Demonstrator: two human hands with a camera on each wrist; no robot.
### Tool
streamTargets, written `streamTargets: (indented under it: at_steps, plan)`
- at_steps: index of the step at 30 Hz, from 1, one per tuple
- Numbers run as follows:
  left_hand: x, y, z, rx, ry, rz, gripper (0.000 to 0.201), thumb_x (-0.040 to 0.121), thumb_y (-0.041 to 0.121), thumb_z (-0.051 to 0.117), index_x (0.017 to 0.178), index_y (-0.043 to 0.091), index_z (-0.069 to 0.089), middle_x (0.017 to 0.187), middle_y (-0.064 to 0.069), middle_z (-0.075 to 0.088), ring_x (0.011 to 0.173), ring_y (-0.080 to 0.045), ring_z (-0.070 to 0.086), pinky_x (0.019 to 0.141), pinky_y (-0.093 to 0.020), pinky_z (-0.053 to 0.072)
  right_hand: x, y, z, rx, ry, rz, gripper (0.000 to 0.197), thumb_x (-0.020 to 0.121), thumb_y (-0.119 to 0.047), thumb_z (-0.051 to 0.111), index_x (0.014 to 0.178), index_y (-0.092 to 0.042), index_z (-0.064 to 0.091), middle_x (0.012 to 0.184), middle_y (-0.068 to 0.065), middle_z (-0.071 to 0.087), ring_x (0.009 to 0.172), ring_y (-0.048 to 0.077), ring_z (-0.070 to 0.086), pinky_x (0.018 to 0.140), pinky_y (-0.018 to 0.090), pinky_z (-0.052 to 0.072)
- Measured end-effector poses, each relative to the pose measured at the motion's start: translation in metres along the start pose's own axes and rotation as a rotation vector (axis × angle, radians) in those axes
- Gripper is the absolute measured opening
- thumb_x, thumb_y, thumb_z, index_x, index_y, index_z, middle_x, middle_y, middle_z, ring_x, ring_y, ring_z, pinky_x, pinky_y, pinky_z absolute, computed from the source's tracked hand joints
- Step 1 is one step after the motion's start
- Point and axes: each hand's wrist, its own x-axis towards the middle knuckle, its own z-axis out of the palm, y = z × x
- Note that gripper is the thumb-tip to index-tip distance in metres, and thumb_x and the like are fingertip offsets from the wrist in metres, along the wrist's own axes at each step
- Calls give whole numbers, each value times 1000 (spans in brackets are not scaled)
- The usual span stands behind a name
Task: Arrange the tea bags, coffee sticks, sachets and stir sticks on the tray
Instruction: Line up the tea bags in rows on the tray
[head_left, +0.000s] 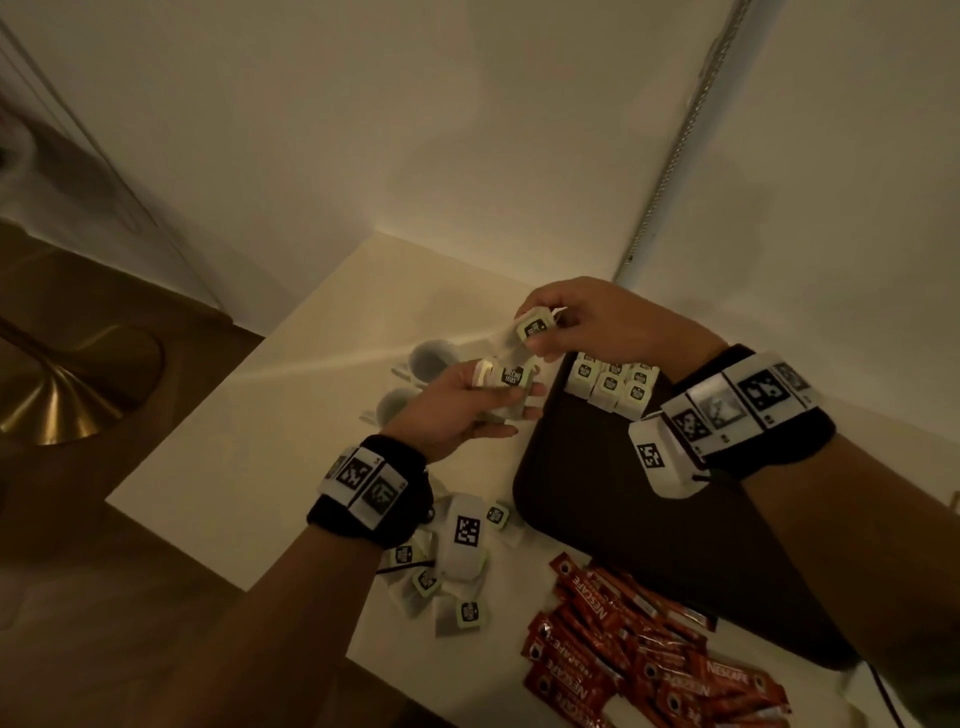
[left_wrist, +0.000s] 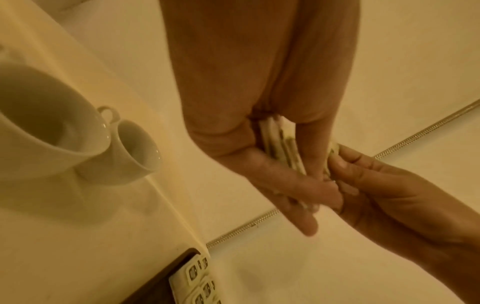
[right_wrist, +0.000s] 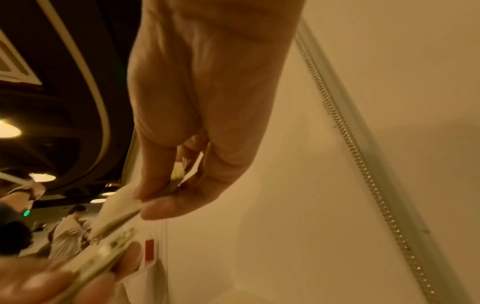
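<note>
Head view: my left hand (head_left: 457, 410) grips a stack of tea bags (head_left: 506, 375), and my right hand (head_left: 587, 322) pinches one tea bag (head_left: 532, 327) off it above the table. A loose grip could fan and spill them. The dark tray (head_left: 613, 499) holds only tea-bag rows (head_left: 613, 382); both cups (head_left: 430, 359) look empty.

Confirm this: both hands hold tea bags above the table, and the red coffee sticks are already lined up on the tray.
Wrong on the coffee sticks: the head view shows them heaped on the table, off the tray. Left hand and right hand do hold tea bags.
</note>
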Motion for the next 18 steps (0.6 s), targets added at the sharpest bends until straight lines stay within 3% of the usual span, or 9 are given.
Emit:
streamTargets:
  at_steps: [3, 6, 9, 12, 16, 18]
  plan:
    - [7, -4, 5, -97, 55, 39, 35, 90, -4, 54, 124, 4, 50, 96, 2, 72, 85, -14, 71, 60, -21, 55, -7, -6, -9, 17, 33, -11, 21, 86, -9, 66, 106, -10, 63, 96, 7, 68, 75, 14, 64, 67, 21, 54]
    - [11, -3, 11, -255, 71, 67, 34, 85, -14, 53, 111, 8, 50, 86, -2, 62, 75, -15, 68, 68, -29, 57, -11, -14, -17, 17, 102, -4, 21, 81, -8, 71, 98, -13, 60, 86, 6, 70, 70, 14, 64, 60, 21, 52]
    - [13, 1, 20, -313, 43, 94, 27, 76, 4, 66, 98, 14, 53, 77, 1, 57, 67, -11, 60, 66, -28, 57, -14, -21, -23, -155, 154, -41, 9, 84, -18, 70, 92, -16, 66, 77, 0, 71, 65, 7, 63, 60, 16, 47]
    - [13, 7, 30, -270, 54, 171, 27, 72, 20, 66, 96, 19, 56, 73, 7, 60, 63, -6, 59, 59, -22, 54, -17, -27, -28, -307, 207, -94, 10, 83, -22, 70, 91, -16, 72, 77, -5, 68, 67, 1, 61, 69, 16, 46]
    - [18, 13, 40, -316, 96, 226, 19, 80, 27, 60, 98, 20, 56, 78, 8, 68, 67, -8, 65, 53, -20, 52, -20, -37, -34, -424, 245, -92, 14, 79, -25, 74, 89, -16, 71, 78, -4, 67, 71, 5, 62, 70, 24, 48]
    - [21, 15, 45, -340, 100, 221, 17, 86, 30, 55, 100, 19, 56, 86, 8, 71, 75, -10, 69, 51, -20, 51, -20, -41, -36, -465, 264, -100, 15, 78, -31, 74, 83, -18, 69, 71, -7, 63, 64, 0, 57, 63, 17, 44]
